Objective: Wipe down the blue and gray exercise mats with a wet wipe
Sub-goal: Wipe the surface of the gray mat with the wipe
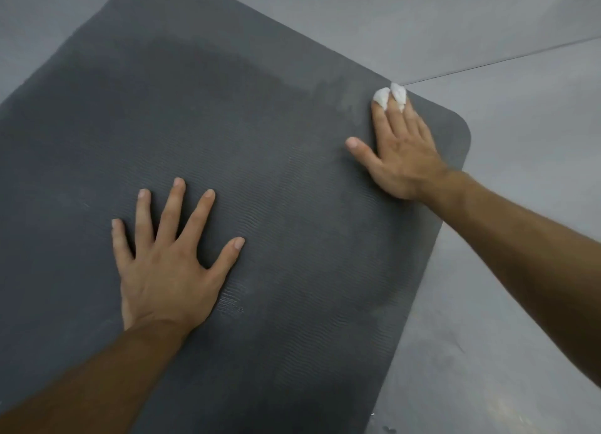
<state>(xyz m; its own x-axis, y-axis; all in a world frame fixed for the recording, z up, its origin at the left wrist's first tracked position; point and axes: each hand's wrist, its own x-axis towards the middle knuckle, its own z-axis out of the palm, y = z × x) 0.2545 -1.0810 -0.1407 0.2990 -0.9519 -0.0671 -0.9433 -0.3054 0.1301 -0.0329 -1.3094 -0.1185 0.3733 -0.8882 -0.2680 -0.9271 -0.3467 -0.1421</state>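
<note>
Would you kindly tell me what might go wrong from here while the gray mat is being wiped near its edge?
1. The wet wipe is a small wad under the fingertips of the right hand, right at the edge of the gray mat; it may slide onto the floor and pick up dirt.
2. So small a wad covers little, so patches could be missed.
3. The left hand, pressed flat on the mat, may leave prints.

no readable text, no labels, brands, numbers or signs anywhere in view
</note>
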